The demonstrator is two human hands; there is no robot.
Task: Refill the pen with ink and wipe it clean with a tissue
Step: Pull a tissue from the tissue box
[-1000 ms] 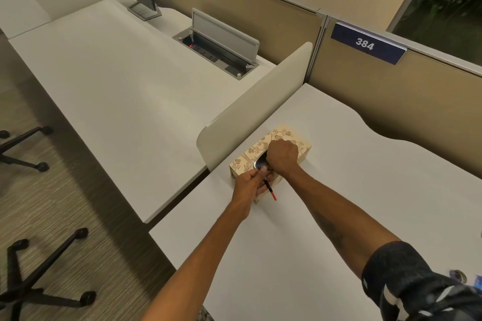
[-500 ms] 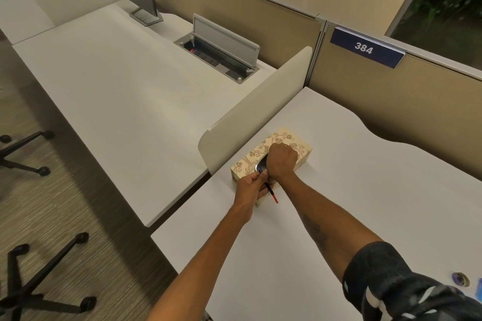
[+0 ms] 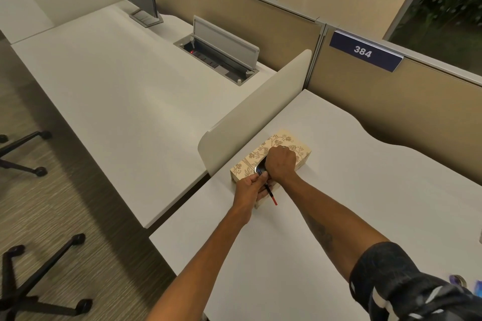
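Note:
A beige tissue box (image 3: 287,141) with a brown floral print lies on the white desk (image 3: 339,190) beside a low divider. My right hand (image 3: 280,162) is curled over the box's oval opening, its fingers down inside the slot and hidden. My left hand (image 3: 251,186) rests against the near end of the box and grips a thin black pen (image 3: 268,190) with a red tip that points toward me. No tissue shows outside the box.
A rounded white divider (image 3: 255,112) separates this desk from the left desk, which has an open cable tray (image 3: 221,52) and a monitor stand (image 3: 146,16). Chair bases (image 3: 39,281) stand on the floor at left. Small objects (image 3: 459,280) sit at the right edge.
The hands stay on the tissue box with the pen held the same way. Only the view has shifted slightly.

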